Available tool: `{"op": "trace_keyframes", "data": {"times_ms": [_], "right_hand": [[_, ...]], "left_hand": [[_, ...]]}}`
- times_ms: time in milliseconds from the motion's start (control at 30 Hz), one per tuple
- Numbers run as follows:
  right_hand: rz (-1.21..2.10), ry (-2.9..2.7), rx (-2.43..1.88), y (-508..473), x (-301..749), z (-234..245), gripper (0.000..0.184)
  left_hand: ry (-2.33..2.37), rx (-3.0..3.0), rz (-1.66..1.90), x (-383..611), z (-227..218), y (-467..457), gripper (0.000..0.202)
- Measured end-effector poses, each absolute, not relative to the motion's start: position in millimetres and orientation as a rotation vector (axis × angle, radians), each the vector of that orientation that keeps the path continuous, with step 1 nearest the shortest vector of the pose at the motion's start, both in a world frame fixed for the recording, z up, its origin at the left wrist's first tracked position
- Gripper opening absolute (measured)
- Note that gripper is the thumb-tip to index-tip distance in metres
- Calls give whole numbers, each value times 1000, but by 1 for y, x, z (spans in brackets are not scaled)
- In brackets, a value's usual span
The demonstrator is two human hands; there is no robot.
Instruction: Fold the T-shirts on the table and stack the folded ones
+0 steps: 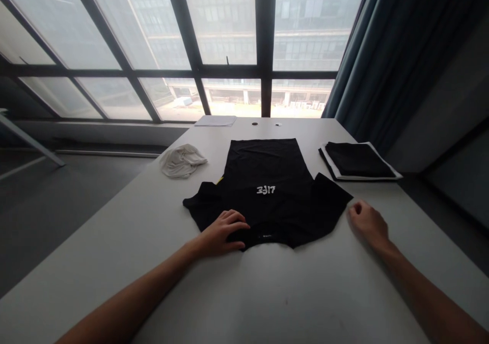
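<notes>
A black T-shirt [267, 191] with white print "3317" lies spread flat on the white table [153, 221], its collar end toward me and both sleeves out. My left hand [223, 233] rests on the shirt's near left shoulder, fingers stretched forward and flat on the cloth. My right hand [367, 222] lies on the bare table just right of the right sleeve, its fingers curled under, with nothing visible in them.
A crumpled white garment [181, 160] sits at the left of the shirt. A folded stack of black and white clothes [357, 161] lies at the right. A sheet of paper [215, 121] is at the far edge, by the windows. A blue curtain [385, 53] hangs right.
</notes>
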State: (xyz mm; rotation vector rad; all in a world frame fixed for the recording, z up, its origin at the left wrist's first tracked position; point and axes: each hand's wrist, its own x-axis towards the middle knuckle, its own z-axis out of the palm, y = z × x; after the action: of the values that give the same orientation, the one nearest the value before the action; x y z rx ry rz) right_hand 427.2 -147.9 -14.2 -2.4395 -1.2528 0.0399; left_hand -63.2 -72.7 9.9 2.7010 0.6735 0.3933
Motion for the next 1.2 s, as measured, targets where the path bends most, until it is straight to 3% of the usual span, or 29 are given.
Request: {"op": "trace_keyframes", "data": {"times_ms": [133, 300, 467, 633, 767, 900, 967, 1033, 1133, 1200], "right_hand": [[-218, -1568, -2242, -157, 401, -7, 21], [-203, -1924, -1820, -128, 366, -5, 29], [-199, -1532, -2273, -83, 402, -19, 38], [82, -1476, -2305, -74, 449, -25, 18], [251, -1403, -2283, -84, 464, -16, 12], [-194, -1540, -2432, -101, 432, 1, 16], [-429, -1660, -2208, -116, 396, 10, 20], [-274, -1935, -1848, -133, 357, 15, 15], [63, -2372, -1365, -159, 311, 13, 13], [82, -2513, -1218, -169, 294, 6, 16]], "left_hand": [[617, 2714, 299, -65, 16, -74, 53], [551, 2742, 294, -67, 15, -72, 38], [492, 2716, 342, -71, 13, -71, 41], [447, 2613, 488, -75, 9, -68, 23], [468, 2455, 548, -75, 9, -63, 23], [476, 2565, 349, -71, 18, -67, 22], [487, 2637, 319, -70, 23, -71, 30], [505, 2700, 328, -69, 27, -76, 36], [489, 2775, 337, -67, 28, -80, 24], [468, 2794, 366, -65, 25, -81, 13]]}}
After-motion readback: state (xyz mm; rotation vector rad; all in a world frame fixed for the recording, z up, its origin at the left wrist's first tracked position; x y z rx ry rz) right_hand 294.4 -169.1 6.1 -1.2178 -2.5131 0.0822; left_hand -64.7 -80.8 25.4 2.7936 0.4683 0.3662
